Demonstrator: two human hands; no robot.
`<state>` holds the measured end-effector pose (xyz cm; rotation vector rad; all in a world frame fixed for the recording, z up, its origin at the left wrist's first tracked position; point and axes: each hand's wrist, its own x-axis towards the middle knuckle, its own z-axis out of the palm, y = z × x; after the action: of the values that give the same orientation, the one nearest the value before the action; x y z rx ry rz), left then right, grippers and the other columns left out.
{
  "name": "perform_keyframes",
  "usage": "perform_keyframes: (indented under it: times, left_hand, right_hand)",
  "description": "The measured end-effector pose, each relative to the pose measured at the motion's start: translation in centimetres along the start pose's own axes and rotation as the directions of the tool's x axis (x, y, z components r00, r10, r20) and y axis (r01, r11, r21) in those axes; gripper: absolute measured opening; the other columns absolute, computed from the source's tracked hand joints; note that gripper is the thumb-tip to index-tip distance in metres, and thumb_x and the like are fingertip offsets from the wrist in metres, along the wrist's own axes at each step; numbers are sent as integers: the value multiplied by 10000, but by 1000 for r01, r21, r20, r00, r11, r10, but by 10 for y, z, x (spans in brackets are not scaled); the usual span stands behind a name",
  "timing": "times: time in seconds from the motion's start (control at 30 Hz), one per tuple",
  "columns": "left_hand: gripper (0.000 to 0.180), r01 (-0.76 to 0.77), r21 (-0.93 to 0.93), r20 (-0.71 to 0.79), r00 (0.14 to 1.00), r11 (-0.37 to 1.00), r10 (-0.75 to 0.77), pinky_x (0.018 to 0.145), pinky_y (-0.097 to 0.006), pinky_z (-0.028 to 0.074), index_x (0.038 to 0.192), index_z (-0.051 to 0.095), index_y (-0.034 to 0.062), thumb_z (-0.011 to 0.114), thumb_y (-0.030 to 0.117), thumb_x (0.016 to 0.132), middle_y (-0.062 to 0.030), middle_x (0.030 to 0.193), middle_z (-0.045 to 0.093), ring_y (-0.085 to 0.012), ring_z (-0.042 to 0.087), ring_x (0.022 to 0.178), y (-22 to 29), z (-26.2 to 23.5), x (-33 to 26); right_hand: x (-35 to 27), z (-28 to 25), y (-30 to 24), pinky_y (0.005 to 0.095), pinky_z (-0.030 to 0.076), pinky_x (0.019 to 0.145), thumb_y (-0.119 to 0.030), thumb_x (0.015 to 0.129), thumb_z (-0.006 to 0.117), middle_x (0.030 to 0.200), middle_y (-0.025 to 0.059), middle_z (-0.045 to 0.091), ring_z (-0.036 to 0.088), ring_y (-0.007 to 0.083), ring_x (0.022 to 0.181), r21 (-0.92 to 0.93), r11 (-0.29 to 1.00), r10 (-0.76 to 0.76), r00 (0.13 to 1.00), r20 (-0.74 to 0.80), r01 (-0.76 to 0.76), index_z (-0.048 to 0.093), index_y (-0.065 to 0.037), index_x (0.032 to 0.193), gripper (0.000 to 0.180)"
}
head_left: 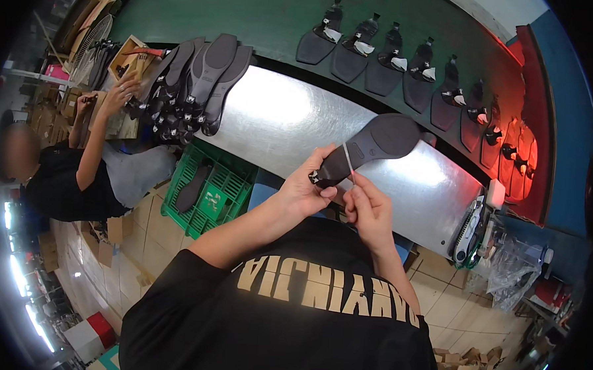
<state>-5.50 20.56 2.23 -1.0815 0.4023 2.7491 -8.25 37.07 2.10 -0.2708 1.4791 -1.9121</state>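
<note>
My left hand (305, 187) is closed round one end of a dark sandal (386, 137), beside a small shiny piece. The sandal is tilted over the metal bench top, its grey-black sole turned up toward me and its wide end pointing away to the right. With finger and thumb, my right hand (369, 210) pinches the lower end of a thin pale strip (348, 157). The strip lies across the sole's narrow middle; whether it is a stick or a band I cannot tell. The sandal's upper side is hidden.
A pile of dark sandals (212, 69) lies on the bench (287, 105)'s left. Several sandals (384, 73) stand in a row on the green belt (251, 14), toward a red-lit opening (519, 155). A green crate (227, 175) stands below. A utility knife (468, 225) lies right; a co-worker (79, 169) sits left.
</note>
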Motion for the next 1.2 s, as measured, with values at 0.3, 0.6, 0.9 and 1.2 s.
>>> perform_keyframes:
  times: [0.3, 0.6, 0.9, 1.2]
  left_hand:
    - [613, -535, 402, 1, 812, 743, 584, 434, -227, 379, 670, 585, 53, 422, 569, 958, -37, 602, 592, -96, 510, 496, 9, 15, -6]
    - [711, -653, 459, 166, 729, 602, 664, 481, -256, 352, 547, 494, 63, 313, 602, 972, -44, 558, 495, -117, 452, 512, 12, 30, -9]
    - [717, -519, 401, 66, 838, 755, 541, 386, -251, 293, 546, 455, 79, 294, 647, 952, -33, 525, 450, -107, 356, 397, 16, 34, -15]
    - [656, -312, 92, 161, 942, 945, 295, 424, -268, 382, 582, 488, 110, 379, 663, 919, -34, 560, 479, -131, 411, 416, 25, 18, 2]
  right_hand:
    - [-9, 14, -31, 168, 315, 400, -130, 975, 471, 683, 18, 545, 461, 49, 484, 30, 974, 213, 957, 197, -223, 337, -67, 1420, 469]
    - [-4, 1, -33, 181, 319, 385, -130, 971, 479, 675, 44, 538, 457, 68, 476, 399, 883, 169, 961, 217, -245, 439, -28, 1342, 387]
    - [-7, 17, -27, 290, 456, 536, 25, 841, 586, 769, 111, 627, 592, 200, 580, -691, 594, -458, 879, 130, 412, 644, 10, 981, 152]
    - [-19, 30, -38, 344, 459, 535, 39, 803, 607, 735, 126, 607, 608, 270, 618, -665, 458, -458, 798, 392, 589, 611, -14, 945, 152]
